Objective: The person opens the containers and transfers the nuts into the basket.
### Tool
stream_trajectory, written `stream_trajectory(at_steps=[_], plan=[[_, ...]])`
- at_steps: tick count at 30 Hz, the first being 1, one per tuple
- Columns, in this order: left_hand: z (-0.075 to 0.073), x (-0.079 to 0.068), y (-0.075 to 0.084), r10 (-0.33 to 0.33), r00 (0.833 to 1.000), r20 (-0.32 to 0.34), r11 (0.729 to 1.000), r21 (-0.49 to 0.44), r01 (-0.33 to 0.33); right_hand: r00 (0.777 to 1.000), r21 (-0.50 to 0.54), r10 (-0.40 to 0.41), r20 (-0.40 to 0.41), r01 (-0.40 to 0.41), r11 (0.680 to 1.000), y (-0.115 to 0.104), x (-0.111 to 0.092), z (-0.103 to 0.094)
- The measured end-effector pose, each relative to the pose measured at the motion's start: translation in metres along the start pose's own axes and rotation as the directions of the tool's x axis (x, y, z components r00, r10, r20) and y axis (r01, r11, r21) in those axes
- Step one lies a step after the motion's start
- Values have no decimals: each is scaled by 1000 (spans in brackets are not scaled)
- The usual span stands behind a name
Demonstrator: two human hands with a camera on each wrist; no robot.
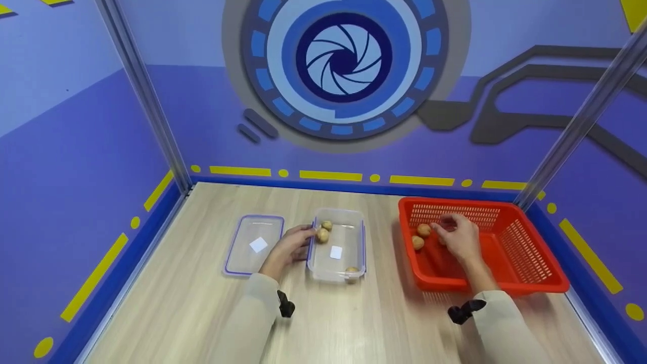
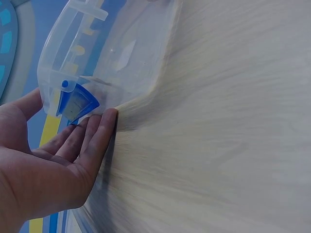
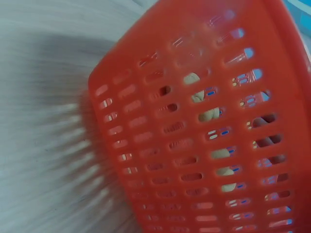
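Note:
At the left side of a clear plastic food container, my left hand holds the wall. In the left wrist view its thumb is at the rim and its fingers lie against the side, by a blue latch. Two walnut-like round tan pieces lie inside near the hand, and another sits at the near right corner. My right hand is over the red basket, fingers loosely bent with nothing visible between them. Two similar pieces lie at the basket's left; another is partly hidden beneath the hand.
A clear lid with a purple edge lies flat left of the container. The basket's slotted wall fills much of the right wrist view. Blue printed panels stand behind the wooden table and along both sides.

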State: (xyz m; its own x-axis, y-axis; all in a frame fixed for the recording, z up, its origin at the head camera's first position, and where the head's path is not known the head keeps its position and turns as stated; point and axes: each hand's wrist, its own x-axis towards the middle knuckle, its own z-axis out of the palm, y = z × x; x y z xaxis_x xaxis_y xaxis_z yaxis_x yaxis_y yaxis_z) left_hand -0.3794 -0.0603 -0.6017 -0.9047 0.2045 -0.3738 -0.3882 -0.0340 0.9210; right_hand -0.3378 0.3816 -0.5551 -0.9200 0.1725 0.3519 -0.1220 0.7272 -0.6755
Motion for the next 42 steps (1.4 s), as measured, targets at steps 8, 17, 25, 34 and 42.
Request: stream_trajectory(at_steps=[8,17,25,34,42], plan=[[-2,-1,2,-5,1000,3,999,37,5,993,89,-43,112,33,996,-45,0,11],[-1,0,2,-14,1000,18,1000,12,14,960,152,-253,117,235,960,-115,-8,56],[-1,-2,2,-6,1000,5,1000,24,6,923,201,-340,180,304,931,-139,-32,111],[-2,-1,1,9,999,33,1000,-15,-9,901,307,-367,231,290,906,-146,-40,164],[-1,0,0,22,999,35,1000,-2,-21,913,294,-296,279,213,932,-158,-36,190]])
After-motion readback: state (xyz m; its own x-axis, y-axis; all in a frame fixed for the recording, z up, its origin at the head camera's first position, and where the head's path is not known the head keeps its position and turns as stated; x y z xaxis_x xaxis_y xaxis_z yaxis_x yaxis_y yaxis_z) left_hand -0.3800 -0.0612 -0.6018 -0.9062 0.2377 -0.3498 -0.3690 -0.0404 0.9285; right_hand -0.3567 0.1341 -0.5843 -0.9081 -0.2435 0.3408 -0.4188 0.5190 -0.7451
